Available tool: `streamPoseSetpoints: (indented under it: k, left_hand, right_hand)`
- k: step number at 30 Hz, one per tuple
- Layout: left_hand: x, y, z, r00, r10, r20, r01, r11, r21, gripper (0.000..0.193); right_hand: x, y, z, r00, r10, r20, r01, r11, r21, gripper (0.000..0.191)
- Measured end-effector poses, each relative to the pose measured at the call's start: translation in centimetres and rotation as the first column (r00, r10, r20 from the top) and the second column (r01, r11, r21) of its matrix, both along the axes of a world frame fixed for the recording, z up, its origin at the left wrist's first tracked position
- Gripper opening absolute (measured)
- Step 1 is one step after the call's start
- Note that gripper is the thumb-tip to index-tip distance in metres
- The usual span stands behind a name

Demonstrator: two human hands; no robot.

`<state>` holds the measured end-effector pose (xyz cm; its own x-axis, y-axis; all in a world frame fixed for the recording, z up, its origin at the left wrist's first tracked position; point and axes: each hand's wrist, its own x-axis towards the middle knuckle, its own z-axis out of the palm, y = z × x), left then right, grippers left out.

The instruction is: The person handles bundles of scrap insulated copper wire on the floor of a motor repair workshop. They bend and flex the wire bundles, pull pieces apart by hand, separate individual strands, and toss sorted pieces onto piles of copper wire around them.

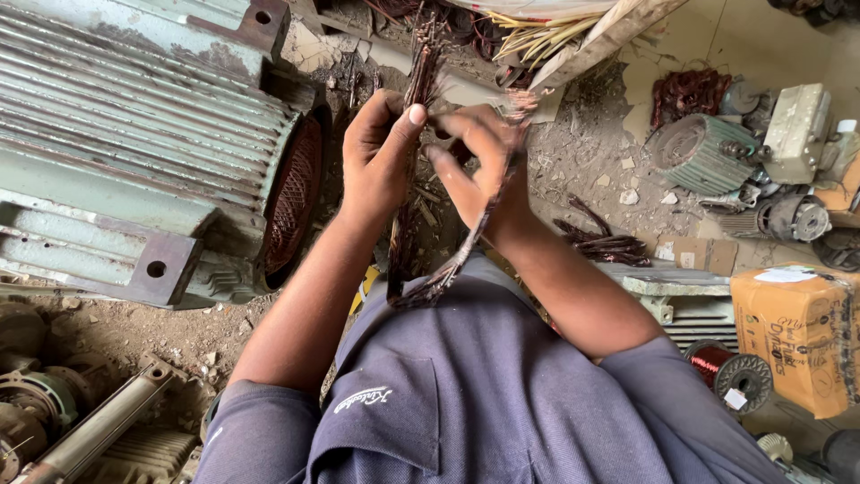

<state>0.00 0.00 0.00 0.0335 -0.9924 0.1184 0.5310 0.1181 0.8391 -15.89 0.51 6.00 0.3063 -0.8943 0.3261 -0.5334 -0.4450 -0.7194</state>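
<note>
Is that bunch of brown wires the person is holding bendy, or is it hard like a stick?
Probably bendy but springy: the wire bundle folds into a loop near the shirt yet keeps its shape. The left hand and right hand both pinch it, so it may spread apart if let go. It looks like metal wire, so likely heavy for its thinness.

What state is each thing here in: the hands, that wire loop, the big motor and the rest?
Left hand: gripping the wire coil.
Right hand: pinching the same coil.
Wire coil: dark, bent into a long loop, held up.
Large motor housing: lying sideways, end open, windings exposed.
Cardboard box: closed.
</note>
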Motion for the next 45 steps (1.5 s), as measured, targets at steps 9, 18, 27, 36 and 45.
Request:
streamPoseSetpoints:
  k: [9, 18, 27, 36, 45]
  left_hand:
    - [-0.2, 0.3, 1.2, 0.992, 0.129, 0.018, -0.129, 0.991, 0.028, 0.03]
    - [-0.9, -0.1, 1.9, 0.961, 0.192, 0.197, -0.179, 0.981, -0.079, 0.026]
    - [-1.9, 0.7, 3.5, 0.784, 0.387, 0.485, -0.287, 0.919, -0.27, 0.012]
    - [-2.1, 0.7, 2.1, 0.805, 0.397, 0.44, -0.313, 0.915, -0.253, 0.012]
    - [-0.8, -1.1, -1.6, 0.978, 0.18, 0.107, -0.184, 0.982, 0.031, 0.015]
  right_hand:
    - [1.5, -0.2, -2.6, 0.803, -0.119, 0.584, -0.156, 0.904, 0.399, 0.024]
    - [1.4, -0.8, -4.6, 0.831, -0.057, 0.554, -0.192, 0.905, 0.381, 0.016]
    - [1.7, 0.3, -5.7, 0.764, -0.114, 0.636, -0.142, 0.93, 0.338, 0.018]
    - [2.2, 0.7, -5.4, 0.882, -0.192, 0.431, 0.045, 0.943, 0.329, 0.014]
    - [1.3, 0.7, -6.0, 0.768, -0.153, 0.622, -0.106, 0.927, 0.36, 0.012]
